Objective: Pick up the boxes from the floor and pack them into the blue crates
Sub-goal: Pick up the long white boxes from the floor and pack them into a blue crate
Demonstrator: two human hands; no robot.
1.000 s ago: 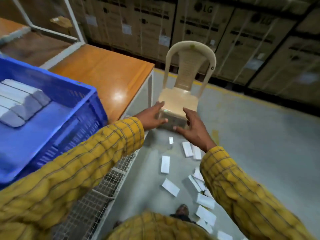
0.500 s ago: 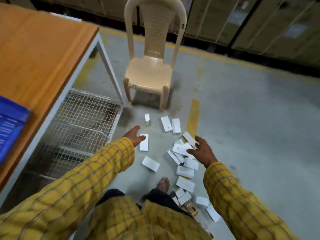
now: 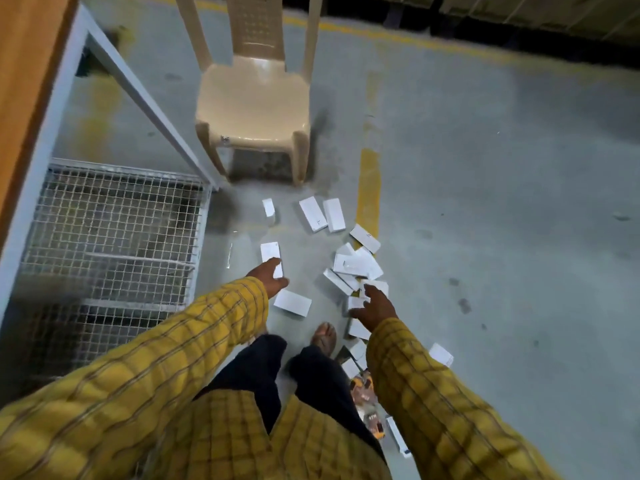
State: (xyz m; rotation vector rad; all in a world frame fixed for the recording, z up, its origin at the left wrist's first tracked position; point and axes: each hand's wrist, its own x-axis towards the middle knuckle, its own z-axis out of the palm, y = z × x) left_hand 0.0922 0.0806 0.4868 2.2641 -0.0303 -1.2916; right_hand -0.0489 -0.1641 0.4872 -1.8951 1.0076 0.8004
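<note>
White boxes (image 3: pixel 356 265) on floor, left hand (image 3: pixel 268 277) touching one

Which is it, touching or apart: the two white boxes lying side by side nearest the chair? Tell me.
Apart. The head view shows a thin strip of grey floor running between the left box and the right box along their facing long edges.

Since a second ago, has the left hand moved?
Yes. The left hand has dropped from chair-seat level to the floor, onto a white box nearer than the chair.

Head view, steeply downward — floor (image 3: pixel 485 202) below
</note>
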